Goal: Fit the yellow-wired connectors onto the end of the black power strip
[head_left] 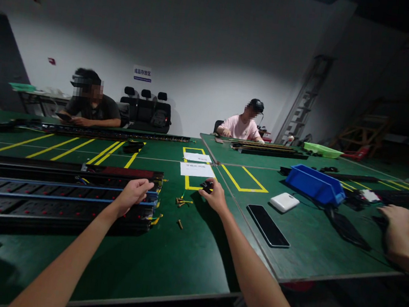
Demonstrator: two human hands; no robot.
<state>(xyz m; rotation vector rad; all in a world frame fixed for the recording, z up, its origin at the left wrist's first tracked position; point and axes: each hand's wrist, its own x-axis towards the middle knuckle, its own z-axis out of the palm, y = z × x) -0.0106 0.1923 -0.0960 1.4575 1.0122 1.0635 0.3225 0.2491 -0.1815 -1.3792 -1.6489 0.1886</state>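
Green table [177, 263] below, the right hand [217, 198] pinches a black part [205, 186].

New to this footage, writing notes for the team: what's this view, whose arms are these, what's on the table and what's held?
There is no machine here: the two bare arms belong to a person wearing a head camera, which looks forward and down.

On the green table lie long black strips, small brass-coloured pieces, a phone, a white device and a blue bin.

The right hand holds a small black part. The left hand is at the strips' near-right ends, fingers together; whether it grips anything is unclear.

A co-worker's hand shows at the picture's right edge.
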